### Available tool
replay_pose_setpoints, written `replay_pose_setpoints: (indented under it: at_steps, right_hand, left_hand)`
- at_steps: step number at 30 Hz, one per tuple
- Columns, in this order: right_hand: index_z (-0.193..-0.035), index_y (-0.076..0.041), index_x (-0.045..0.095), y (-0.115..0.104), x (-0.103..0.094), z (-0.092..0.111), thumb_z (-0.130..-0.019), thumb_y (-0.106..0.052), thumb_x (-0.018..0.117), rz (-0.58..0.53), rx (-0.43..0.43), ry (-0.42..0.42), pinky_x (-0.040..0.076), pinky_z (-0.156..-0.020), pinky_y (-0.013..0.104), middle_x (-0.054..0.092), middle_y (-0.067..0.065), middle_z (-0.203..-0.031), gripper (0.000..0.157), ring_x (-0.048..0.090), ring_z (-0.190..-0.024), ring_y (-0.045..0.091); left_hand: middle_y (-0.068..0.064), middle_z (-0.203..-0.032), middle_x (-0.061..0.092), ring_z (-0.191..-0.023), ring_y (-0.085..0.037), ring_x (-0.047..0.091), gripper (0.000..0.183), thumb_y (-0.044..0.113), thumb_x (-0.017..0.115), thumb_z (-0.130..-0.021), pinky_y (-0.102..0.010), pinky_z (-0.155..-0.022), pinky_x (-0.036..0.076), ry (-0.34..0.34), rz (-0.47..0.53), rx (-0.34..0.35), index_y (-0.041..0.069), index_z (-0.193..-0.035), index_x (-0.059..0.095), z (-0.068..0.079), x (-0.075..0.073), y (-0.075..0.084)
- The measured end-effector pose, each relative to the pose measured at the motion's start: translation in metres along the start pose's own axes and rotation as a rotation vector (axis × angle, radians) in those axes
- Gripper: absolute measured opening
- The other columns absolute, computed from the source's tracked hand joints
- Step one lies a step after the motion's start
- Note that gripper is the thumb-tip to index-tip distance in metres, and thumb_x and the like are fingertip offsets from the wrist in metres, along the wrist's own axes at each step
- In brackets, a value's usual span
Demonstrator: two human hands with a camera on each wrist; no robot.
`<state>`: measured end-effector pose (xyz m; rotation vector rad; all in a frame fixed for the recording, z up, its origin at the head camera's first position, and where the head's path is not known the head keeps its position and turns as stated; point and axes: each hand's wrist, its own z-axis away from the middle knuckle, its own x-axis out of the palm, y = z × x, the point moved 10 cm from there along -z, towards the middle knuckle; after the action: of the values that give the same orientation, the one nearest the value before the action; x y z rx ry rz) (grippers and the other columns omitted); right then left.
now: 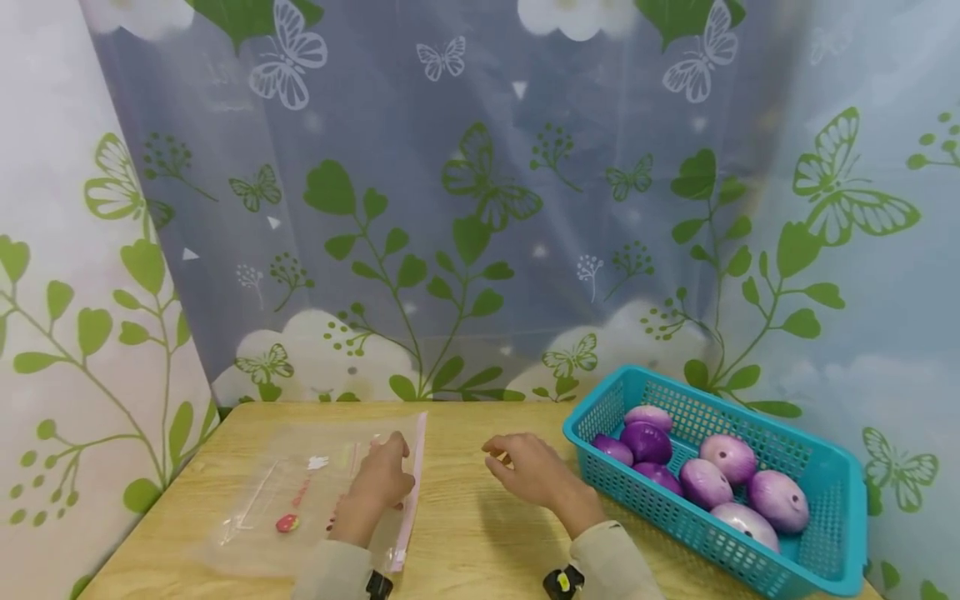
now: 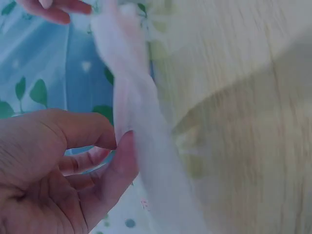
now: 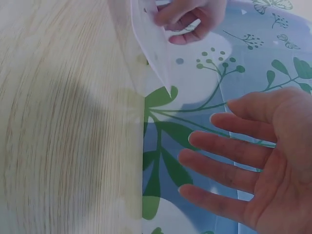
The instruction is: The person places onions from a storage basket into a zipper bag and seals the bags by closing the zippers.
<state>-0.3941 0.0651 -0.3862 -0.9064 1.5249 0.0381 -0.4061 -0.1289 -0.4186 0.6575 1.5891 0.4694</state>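
A clear plastic zip bag [image 1: 258,492] with a pink strip along its right edge and a small strawberry print lies at the left of the wooden table. My left hand [image 1: 378,479] is over its right side. In the left wrist view, the thumb and forefinger of that hand [image 2: 73,170] pinch the bag's edge [image 2: 139,107], which stands up from the tabletop. My right hand [image 1: 536,471] hovers to the right of the bag, holding nothing. Its fingers [image 3: 219,168] are spread and loosely extended in the right wrist view, apart from the bag [image 3: 148,44].
A blue-green plastic basket [image 1: 675,518] stands at the table's right, close to my right forearm. Several purple onions [image 1: 729,458] lie inside it, some darker than others. Behind the wooden table [image 1: 465,533] hangs a curtain [image 1: 480,275] printed with leaves and butterflies.
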Motion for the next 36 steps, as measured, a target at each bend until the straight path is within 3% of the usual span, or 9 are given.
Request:
replay_pose_setpoints:
  at_steps: [7, 15, 29, 36]
  right_hand:
    - [-0.122, -0.007, 0.072, -0.009, -0.002, -0.004, -0.104, -0.021, 0.061, -0.115, -0.027, 0.049, 0.063, -0.077, 0.032, 0.077, 0.012, -0.112, 0.026, 0.073, -0.090, 0.023]
    - [-0.125, -0.005, 0.070, -0.013, -0.001, -0.002, -0.103, -0.024, 0.063, -0.186, -0.003, 0.069, 0.058, -0.067, 0.027, 0.077, 0.015, -0.111, 0.030, 0.071, -0.079, 0.021]
    - [-0.124, -0.004, 0.070, -0.008, -0.005, 0.007, -0.103, -0.022, 0.063, -0.215, 0.034, 0.088, 0.060, -0.072, 0.035, 0.076, 0.017, -0.112, 0.029, 0.071, -0.086, 0.025]
    - [-0.119, -0.007, 0.073, -0.003, 0.001, 0.005, -0.101, -0.023, 0.065, -0.201, 0.037, 0.113, 0.058, -0.068, 0.029, 0.078, 0.015, -0.108, 0.025, 0.070, -0.080, 0.021]
  left_hand:
    - [-0.003, -0.059, 0.044, -0.041, -0.014, 0.053, 0.033, -0.012, 0.057, -0.080, -0.020, -0.040, 0.044, 0.004, 0.032, 0.117, 0.000, -0.111, 0.052, 0.008, 0.004, 0.040]
    - [-0.004, -0.068, 0.048, -0.043, -0.010, 0.054, 0.030, -0.014, 0.058, -0.082, -0.017, -0.040, 0.045, -0.021, 0.095, 0.245, -0.005, -0.110, 0.056, 0.023, 0.009, 0.074]
    - [-0.005, -0.075, 0.050, -0.046, -0.009, 0.055, 0.030, -0.014, 0.058, -0.081, -0.016, -0.042, 0.048, -0.027, 0.129, 0.272, -0.006, -0.110, 0.057, 0.030, 0.014, 0.085]
    - [-0.004, -0.073, 0.051, -0.044, -0.007, 0.054, 0.028, -0.014, 0.057, -0.081, -0.015, -0.041, 0.045, -0.020, 0.121, 0.310, -0.004, -0.107, 0.058, 0.031, 0.014, 0.095]
